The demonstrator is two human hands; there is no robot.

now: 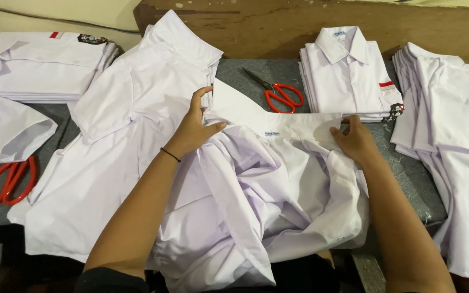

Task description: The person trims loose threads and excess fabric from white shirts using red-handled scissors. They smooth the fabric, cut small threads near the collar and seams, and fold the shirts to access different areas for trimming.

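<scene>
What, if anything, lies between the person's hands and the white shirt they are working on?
Nothing visible does. The left hand and right hand both rest directly on the collar of the crumpled white shirt. The red scissors lie beyond it, apart from both hands.

A crumpled white shirt (pixel 256 201) is lying at the near centre of the grey bench (pixel 408 179), with its collar (pixel 278 122) spread flat at the far edge. The left hand (pixel 194 127) is pressing on the collar's left end; the right hand (pixel 354 140) is pinching its right end. A second white shirt (pixel 120 135) is lying underneath on the left. Red-handled scissors (pixel 278 93) are resting beyond the collar; another red pair (pixel 9 182) is lying at the near left. Folded shirt stacks are sitting at the far left (pixel 39 62), far centre-right (pixel 348 73) and right (pixel 451 119).
</scene>
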